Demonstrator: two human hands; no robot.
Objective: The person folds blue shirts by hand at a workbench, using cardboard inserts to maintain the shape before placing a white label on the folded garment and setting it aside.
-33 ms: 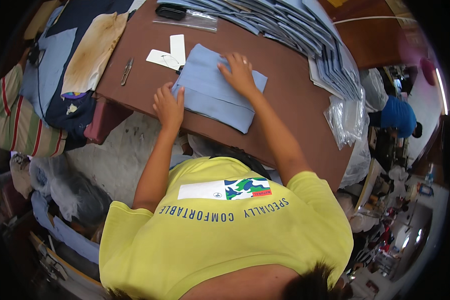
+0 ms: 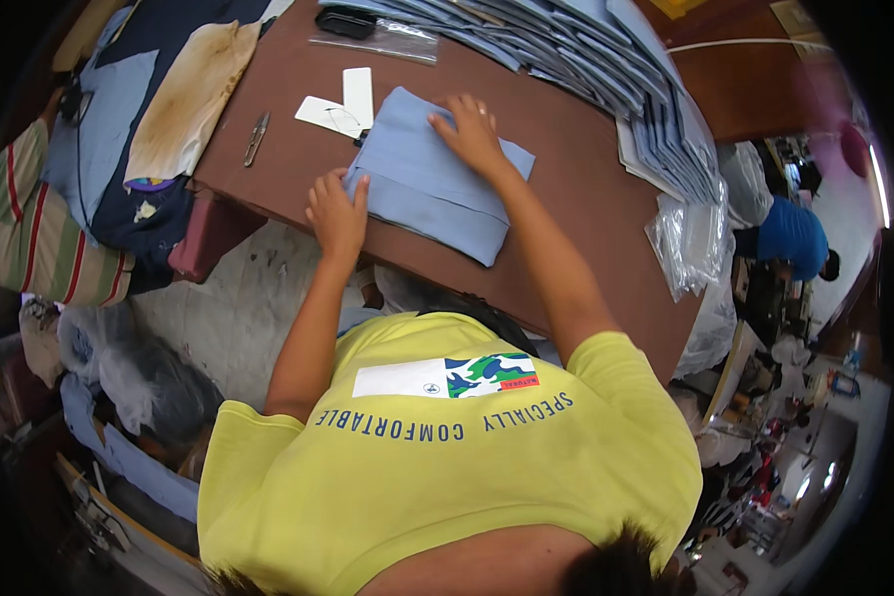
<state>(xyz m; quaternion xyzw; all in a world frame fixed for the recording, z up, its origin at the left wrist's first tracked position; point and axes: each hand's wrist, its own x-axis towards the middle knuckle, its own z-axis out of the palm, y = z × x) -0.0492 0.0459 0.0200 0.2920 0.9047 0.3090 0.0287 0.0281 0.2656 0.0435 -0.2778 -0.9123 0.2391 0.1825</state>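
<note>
A light blue folded garment (image 2: 432, 199) lies flat on the brown-covered table (image 2: 586, 228) in front of me, a band-like fold running across its near part. My right hand (image 2: 474, 139) rests on its upper right part, palm down with the fingers spread. At its left edge is my left hand (image 2: 338, 214), fingers apart and thumb against or just beside the cloth. Two white cards (image 2: 356, 94) with a thin dark cord lie past the garment's far left corner, the cord's end partly hidden. Neither hand grips anything.
Small metal thread snips (image 2: 256, 139) lie at the left. Stacks of folded blue garments (image 2: 586, 74) line the far right edge, with clear plastic bags (image 2: 685, 243) below. A black case (image 2: 346, 22) sits at the back. Another person in blue (image 2: 793, 238) is at far right.
</note>
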